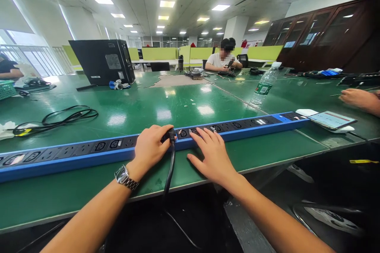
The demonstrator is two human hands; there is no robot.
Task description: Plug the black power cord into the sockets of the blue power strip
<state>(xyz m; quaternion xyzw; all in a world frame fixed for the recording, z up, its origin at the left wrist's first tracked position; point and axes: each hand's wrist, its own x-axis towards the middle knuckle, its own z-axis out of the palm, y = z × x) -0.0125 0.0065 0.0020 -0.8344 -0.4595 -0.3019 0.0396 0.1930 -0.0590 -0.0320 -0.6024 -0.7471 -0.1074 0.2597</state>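
A long blue power strip [255, 126] with black socket panels lies across the green table near its front edge. My left hand [152, 142], with a metal watch on the wrist, is closed around a black power plug [171, 134] at the middle of the strip. The plug is against the sockets; how deep it sits is hidden by my fingers. From it a black cord [170, 170] hangs over the table edge. My right hand [210, 154] is just right of the plug, fingers spread, fingertips resting on the strip's sockets and holding nothing.
A clear plastic bottle [264, 87] stands behind the strip; a tablet [332, 119] lies at its right end. Another person's hand [358, 98] is at far right. Left are a coiled black cable [68, 116] and a black computer case [102, 63]. A person [224, 57] sits across the table.
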